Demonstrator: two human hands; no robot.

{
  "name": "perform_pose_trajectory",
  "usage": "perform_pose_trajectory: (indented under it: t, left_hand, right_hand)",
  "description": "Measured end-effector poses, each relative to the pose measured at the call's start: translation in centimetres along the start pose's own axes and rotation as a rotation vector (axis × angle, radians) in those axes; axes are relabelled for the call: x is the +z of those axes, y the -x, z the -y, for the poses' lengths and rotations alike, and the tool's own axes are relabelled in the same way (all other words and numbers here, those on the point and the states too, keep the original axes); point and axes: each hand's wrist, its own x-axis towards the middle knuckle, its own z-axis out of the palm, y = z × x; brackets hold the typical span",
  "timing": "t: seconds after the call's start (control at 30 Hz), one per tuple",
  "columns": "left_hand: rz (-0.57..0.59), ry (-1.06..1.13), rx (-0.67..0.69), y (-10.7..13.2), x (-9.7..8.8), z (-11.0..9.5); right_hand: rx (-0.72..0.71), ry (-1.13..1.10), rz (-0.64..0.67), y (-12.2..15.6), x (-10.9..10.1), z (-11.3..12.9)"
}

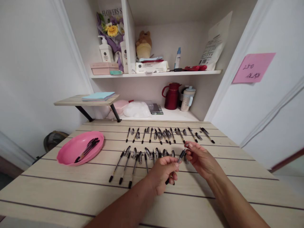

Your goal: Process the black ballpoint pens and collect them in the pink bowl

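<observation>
My left hand (163, 171) is closed around a black-gripped gel pen (181, 155), which slants up to the right. At the pen's writing end, my right hand (199, 159) makes a pinch. A small pale bit shows between its fingertips, too small to name. In front of and beyond my hands lie two rows of uncapped pens (124, 167), with clear-and-black pen caps (140, 157) beside them. My left hand partly covers the near row. Another cap (186, 159) lies partly hidden behind my right fingers.
On the left of the wooden table (71, 190) sits a pink bowl (62, 155) holding several pens. A small raised shelf (68, 100) with blue paper (98, 96) stands behind it. At the back, a red jug (172, 96) and a tumbler (188, 99) stand in the cabinet.
</observation>
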Motion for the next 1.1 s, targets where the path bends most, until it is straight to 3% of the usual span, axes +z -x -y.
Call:
perform_pose_trajectory:
  t: [0.77,1.1]
  left_hand:
    - [-0.021,0.031,0.072,-0.1,-0.1,0.2]
    - [-0.205,-0.072,0.223,0.0,0.8,0.6]
  right_hand:
    - [0.076,0.036,0.077,1.3,1.4,-0.2]
    - [0.001,0.081,0.054,1.8,2.1,-0.7]
